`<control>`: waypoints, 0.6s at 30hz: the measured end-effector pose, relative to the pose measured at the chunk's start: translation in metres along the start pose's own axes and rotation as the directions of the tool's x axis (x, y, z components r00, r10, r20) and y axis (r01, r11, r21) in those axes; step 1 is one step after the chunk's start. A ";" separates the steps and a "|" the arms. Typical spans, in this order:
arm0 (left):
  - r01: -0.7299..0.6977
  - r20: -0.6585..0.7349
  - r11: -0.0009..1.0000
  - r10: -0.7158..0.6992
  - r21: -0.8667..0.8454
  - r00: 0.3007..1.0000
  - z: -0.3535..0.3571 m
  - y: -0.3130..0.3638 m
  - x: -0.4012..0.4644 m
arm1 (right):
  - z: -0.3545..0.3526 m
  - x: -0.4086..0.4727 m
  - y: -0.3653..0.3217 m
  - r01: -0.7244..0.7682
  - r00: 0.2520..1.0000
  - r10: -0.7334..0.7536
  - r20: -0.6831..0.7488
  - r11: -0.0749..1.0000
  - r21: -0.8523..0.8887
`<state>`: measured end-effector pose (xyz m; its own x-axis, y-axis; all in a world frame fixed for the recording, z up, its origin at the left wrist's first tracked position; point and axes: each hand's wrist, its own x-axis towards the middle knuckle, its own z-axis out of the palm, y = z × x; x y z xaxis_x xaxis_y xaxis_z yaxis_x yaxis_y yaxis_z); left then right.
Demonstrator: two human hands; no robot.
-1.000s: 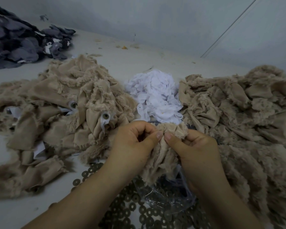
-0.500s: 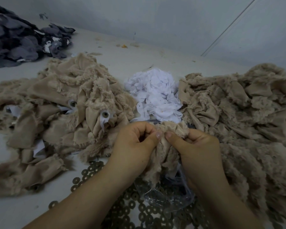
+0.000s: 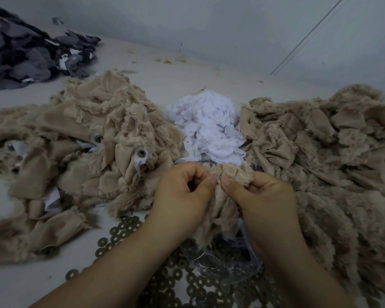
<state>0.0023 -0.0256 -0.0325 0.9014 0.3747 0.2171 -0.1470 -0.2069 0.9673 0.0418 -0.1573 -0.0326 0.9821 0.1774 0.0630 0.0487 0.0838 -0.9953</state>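
A small piece of tan plush fabric (image 3: 222, 210) hangs between my two hands at the centre of the view. My left hand (image 3: 180, 196) pinches its top edge with thumb and curled fingers. My right hand (image 3: 260, 201) pinches the same edge right beside it, thumb tips almost touching. The lower part of the piece drapes down between my wrists. Whatever sits inside the folded fabric is hidden.
A pile of tan plush pieces with plastic eyes (image 3: 80, 152) lies at left, another tan pile (image 3: 325, 156) at right. White fabric scraps (image 3: 209, 130) sit between them. Dark washers (image 3: 125, 232) and a clear plastic bag (image 3: 227, 263) lie below my hands. Dark grey fabric (image 3: 25, 54) is far left.
Both hands keep their pinch on the tan piece and have barely shifted; the fabric's top edge is bunched a little more between the thumbs.
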 end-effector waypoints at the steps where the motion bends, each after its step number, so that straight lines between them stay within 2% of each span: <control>1: -0.010 -0.006 1.000 0.010 0.006 1.000 0.001 0.000 0.000 | 0.000 0.000 0.000 0.009 1.000 -0.009 -0.004 1.000 -0.028; 5: -0.057 -0.021 0.996 0.059 0.074 0.998 0.001 0.000 0.000 | 0.001 -0.001 0.000 -0.022 1.000 0.022 -0.019 1.000 -0.012; 9: -0.118 -0.040 0.989 0.122 0.094 0.992 -0.001 -0.002 0.001 | 0.000 0.001 0.002 -0.028 0.998 0.021 -0.067 0.994 -0.106; 11: -0.205 -0.050 0.967 0.215 0.152 0.975 -0.002 -0.003 0.001 | -0.001 0.000 0.004 0.004 0.999 -0.011 -0.048 0.988 -0.156; 14: -0.364 -0.001 0.880 0.382 0.304 0.924 -0.004 -0.003 0.001 | -0.002 -0.001 0.003 0.064 0.998 -0.066 -0.004 0.982 -0.177; 18: -0.284 0.065 0.906 0.278 0.314 0.958 -0.007 -0.006 0.005 | -0.001 0.002 0.002 0.069 0.997 -0.061 0.053 0.983 -0.168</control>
<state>0.0046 -0.0158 -0.0361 0.8495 0.2426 0.4684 -0.2615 -0.5777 0.7733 0.0437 -0.1578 -0.0341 0.9664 0.2233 0.1274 0.1463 -0.0702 -0.9867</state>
